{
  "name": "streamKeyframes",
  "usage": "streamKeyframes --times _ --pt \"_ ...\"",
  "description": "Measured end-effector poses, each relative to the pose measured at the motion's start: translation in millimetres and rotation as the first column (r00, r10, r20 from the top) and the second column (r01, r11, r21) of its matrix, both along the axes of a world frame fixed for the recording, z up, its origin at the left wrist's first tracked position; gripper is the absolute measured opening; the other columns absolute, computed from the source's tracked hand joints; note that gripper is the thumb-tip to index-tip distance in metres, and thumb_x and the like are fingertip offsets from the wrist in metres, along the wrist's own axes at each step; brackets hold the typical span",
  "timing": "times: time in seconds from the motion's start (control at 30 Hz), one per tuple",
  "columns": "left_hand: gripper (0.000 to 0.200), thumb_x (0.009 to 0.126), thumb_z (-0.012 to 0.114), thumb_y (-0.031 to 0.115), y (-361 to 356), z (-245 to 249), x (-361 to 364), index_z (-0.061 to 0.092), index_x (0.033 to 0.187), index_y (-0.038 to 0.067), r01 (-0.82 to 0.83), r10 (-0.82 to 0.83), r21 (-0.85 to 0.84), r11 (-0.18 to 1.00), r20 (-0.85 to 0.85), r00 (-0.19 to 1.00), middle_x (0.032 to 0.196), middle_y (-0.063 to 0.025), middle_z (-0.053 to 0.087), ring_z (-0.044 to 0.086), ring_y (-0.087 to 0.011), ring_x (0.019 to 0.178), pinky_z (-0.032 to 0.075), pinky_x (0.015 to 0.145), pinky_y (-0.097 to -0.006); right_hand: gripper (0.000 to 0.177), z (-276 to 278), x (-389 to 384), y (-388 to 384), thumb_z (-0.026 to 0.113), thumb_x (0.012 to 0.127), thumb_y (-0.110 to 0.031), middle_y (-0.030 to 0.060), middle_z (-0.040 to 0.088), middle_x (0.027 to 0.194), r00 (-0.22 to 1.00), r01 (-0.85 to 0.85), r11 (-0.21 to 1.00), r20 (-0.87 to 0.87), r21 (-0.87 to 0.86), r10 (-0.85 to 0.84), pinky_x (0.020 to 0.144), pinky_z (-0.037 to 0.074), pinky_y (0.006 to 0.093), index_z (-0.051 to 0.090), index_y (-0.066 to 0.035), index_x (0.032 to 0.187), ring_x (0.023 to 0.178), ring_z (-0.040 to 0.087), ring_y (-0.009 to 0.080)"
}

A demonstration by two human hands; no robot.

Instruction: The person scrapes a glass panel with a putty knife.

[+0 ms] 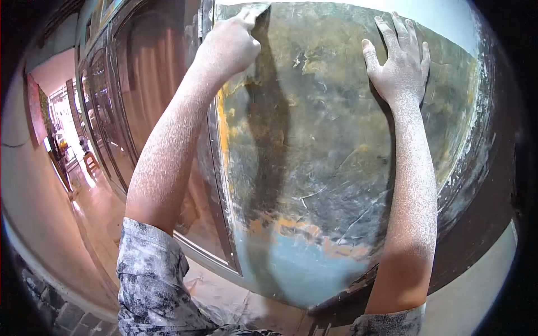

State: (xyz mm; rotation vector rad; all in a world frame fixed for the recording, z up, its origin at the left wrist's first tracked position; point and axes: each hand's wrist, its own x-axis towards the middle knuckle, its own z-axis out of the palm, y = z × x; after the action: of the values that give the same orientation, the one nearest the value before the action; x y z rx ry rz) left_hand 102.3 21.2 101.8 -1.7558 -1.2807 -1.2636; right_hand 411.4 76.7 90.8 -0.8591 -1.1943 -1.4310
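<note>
A mottled green-grey wall panel (330,129) with worn orange and pale blue patches fills the middle of the view. At its upper left, my left hand (230,47) is closed around a flat scraper-like tool (259,11), whose edge lies near the panel's top. My right hand (399,64) rests flat on the panel at the upper right, fingers spread, holding nothing. White dust coats both hands and forearms. Above the panel runs a white surface (443,25).
On the left stands a dark-framed glass door (151,73) with a curtain behind it. Farther left, a passage holds a small stool (91,162). A dark frame (476,196) borders the panel on the right.
</note>
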Motion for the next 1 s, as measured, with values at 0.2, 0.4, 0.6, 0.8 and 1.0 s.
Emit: streamKeyframes --times 0.2,0.4,0.6,0.8,1.0 --pt "0.028 0.083 0.052 0.013 -3.3 2.1 9.3 0.072 0.096 -0.001 -0.12 0.13 0.096 0.988 -0.098 0.987 0.092 -0.0252 0.071 0.069 -0.0406 0.088 0.054 0.087 -0.0488 0.054 -0.2 -0.1 -0.3 0.053 0.099 -0.051 -0.0032 0.036 0.161 1.0 0.009 1.0 -0.002 -0.001 -0.009 0.125 0.019 0.0522 0.045 -0.035 0.15 0.151 0.031 0.0196" --pt "0.029 0.084 0.051 0.012 -3.0 3.8 13.1 0.071 0.096 -0.004 -0.091 0.098 0.081 0.993 -0.09 0.991 0.096 -0.0274 0.07 0.069 -0.0411 0.09 0.054 0.089 -0.0477 0.053 0.5 1.7 0.2 0.052 0.099 -0.052 -0.0029 0.036 0.161 1.0 0.024 1.0 0.0 -0.009 -0.024 0.125 0.019 0.0518 0.046 -0.035 0.149 0.151 0.029 0.019" --pt "0.03 0.081 0.05 0.01 1.6 4.1 20.8 0.073 0.096 -0.003 0.016 -0.005 0.168 0.986 -0.063 0.998 0.097 -0.0272 0.07 0.068 -0.0428 0.091 0.054 0.091 -0.0473 0.054 0.4 1.3 0.2 0.052 0.099 -0.052 -0.0014 0.037 0.16 0.998 0.052 0.998 -0.022 -0.033 -0.053 0.125 0.019 0.052 0.046 -0.034 0.149 0.15 0.031 0.0201" --pt "0.039 0.082 0.05 0.011 1.4 6.9 27.1 0.072 0.112 -0.002 -0.085 0.088 0.042 0.995 -0.049 0.995 0.115 -0.0224 0.069 0.068 -0.0424 0.103 0.051 0.101 -0.0463 0.054 -0.2 0.9 0.3 0.053 0.099 -0.052 -0.002 0.037 0.16 1.0 0.025 1.0 -0.015 -0.011 -0.025 0.125 0.019 0.0517 0.047 -0.033 0.149 0.15 0.031 0.0201" --pt "0.039 0.083 0.049 0.013 7.3 7.9 25.7 0.07 0.113 -0.002 -0.085 0.093 0.082 0.993 -0.103 0.99 0.126 -0.0242 0.064 0.065 -0.0421 0.107 0.049 0.102 -0.0475 0.053 -0.3 1.2 -1.2 0.054 0.099 -0.051 -0.0025 0.036 0.161 1.0 0.012 1.0 -0.016 -0.019 -0.012 0.125 0.018 0.0512 0.047 -0.034 0.148 0.15 0.031 0.0197"
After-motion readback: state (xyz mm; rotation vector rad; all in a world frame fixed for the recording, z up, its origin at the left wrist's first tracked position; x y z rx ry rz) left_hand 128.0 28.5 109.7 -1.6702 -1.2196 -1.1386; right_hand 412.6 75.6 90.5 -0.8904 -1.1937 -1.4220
